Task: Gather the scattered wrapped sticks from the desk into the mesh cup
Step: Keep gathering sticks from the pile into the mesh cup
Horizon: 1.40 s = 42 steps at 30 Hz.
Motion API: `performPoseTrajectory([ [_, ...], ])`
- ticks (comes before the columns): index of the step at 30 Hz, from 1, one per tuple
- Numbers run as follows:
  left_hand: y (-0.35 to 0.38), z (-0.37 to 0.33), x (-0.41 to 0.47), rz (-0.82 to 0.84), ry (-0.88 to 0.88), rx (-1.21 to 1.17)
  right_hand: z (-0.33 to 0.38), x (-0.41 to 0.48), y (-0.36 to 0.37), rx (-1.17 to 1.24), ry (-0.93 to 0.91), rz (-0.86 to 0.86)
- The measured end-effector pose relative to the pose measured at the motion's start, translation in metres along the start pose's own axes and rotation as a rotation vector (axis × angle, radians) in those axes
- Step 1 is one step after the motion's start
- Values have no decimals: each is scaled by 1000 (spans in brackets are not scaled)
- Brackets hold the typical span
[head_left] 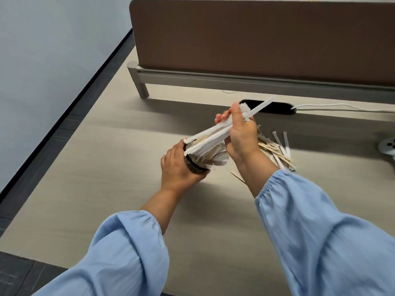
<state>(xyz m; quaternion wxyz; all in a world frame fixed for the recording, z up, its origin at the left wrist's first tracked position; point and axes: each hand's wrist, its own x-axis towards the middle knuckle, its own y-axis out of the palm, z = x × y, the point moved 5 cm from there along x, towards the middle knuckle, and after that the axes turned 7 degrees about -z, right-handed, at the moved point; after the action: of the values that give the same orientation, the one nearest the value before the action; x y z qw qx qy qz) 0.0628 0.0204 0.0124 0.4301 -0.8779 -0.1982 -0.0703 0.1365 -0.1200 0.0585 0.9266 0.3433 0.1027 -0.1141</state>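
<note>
My left hand (178, 167) grips the black mesh cup (193, 165), which is tilted on its side with its mouth toward the right. Several white-wrapped sticks (210, 153) fan out of the cup. My right hand (240, 135) is closed around a bundle of wrapped sticks (215, 132), whose lower ends reach into the cup's mouth; one stick pokes up past my fingers toward the upper right. A pile of loose sticks (275, 151), some wrapped and some bare wood, lies on the desk (119, 167) just behind my right wrist, partly hidden by it.
A brown partition panel (256, 37) on a grey metal frame stands along the desk's far edge. A black cable slot (277, 107) with a white cable (333, 106) sits behind my hands. A grey round object (388, 145) lies at the right edge. The desk's left edge drops to the floor.
</note>
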Motion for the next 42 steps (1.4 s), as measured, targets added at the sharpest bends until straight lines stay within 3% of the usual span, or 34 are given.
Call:
performPoseTrajectory([
  [9,0,-6,5,54,32,-212,10,16,-27,-189,-14,-81],
  [15,10,-8,10,83,-23,-225,2,-2,-8,-708,-116,241],
  [18,13,0,10,107,-96,-322,0,-5,-7,-858,-105,322],
  [20,14,4,11,85,-120,-379,6,-6,-7,-873,-170,321],
  [25,17,9,13,73,-107,-397,20,6,-6,-585,-222,193],
  [31,21,-4,20,114,-93,-399,-13,10,-8,-1097,-165,334],
  [34,21,-4,24,121,-74,-340,0,18,-10,-1095,-314,211],
  [37,28,-7,26,154,-10,-292,-12,22,-14,-1232,-136,355],
  [42,38,-12,29,174,34,-270,-12,27,-18,-1142,-170,364],
])
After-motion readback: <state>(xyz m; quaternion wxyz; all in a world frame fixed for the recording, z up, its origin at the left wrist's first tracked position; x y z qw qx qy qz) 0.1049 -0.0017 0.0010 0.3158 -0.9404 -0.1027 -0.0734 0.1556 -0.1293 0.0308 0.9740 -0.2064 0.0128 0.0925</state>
